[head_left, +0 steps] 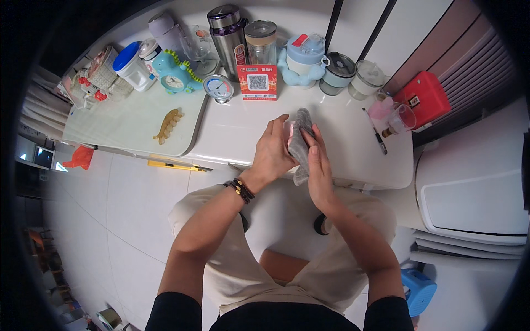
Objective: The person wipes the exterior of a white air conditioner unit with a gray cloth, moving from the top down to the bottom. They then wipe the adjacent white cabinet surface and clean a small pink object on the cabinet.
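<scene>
My left hand (271, 151) grips a small pink object (289, 130), mostly hidden by fingers and cloth, so its kind is unclear. Against its right side my right hand (321, 173) holds a grey cloth (302, 142), whose lower corner hangs down. Both hands are raised near the front edge of a white tabletop (232, 140). Beyond them stands a red card (257, 69) bearing a printed code. A round dial gauge (218, 87) is just left of the card.
A steel thermos (225, 37), a lidded glass jar (261, 45), a blue bottle (304, 58) and lidded cups (337, 74) line the back. Left are a dinosaur clock (174, 76) and a yellowish comb-like piece (169, 126). Right lie a pen (376, 134), a clear cup (402, 118) and a red box (426, 99).
</scene>
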`<state>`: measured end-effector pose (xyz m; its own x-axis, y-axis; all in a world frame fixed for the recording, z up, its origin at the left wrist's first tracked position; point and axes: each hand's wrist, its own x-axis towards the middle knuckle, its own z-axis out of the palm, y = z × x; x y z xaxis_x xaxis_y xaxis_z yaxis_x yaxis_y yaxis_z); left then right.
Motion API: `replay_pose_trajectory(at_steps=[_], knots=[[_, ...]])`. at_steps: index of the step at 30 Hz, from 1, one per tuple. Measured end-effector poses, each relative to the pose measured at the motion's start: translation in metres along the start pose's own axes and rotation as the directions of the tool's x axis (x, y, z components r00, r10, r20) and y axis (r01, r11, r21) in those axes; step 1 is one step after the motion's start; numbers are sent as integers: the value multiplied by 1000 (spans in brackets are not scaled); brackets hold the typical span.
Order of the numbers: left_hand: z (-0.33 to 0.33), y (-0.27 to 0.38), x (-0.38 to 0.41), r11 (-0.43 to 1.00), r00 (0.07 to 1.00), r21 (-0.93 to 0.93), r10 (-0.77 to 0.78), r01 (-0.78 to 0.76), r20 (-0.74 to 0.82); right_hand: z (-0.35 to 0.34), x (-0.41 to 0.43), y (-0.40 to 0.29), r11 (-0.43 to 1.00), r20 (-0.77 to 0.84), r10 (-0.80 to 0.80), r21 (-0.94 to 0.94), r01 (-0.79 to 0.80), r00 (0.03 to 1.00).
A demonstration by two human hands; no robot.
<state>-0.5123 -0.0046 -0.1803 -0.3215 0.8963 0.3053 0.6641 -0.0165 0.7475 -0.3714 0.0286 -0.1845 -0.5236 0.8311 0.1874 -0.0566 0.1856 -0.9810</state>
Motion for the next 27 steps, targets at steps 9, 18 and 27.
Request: replay_pose_trajectory(at_steps=[9, 18, 27], knots=[[9, 1, 1, 993, 989, 26, 117, -115, -93, 4, 10, 23, 994, -157, 2, -107, -19, 988], [6, 6, -7, 987, 988, 71, 148, -145, -45, -5, 38, 19, 958, -234, 261, 180, -222, 937], [13, -1, -3, 995, 994, 14, 100, -99, -44, -1, 27, 28, 979, -234, 165, 154, -131, 958]])
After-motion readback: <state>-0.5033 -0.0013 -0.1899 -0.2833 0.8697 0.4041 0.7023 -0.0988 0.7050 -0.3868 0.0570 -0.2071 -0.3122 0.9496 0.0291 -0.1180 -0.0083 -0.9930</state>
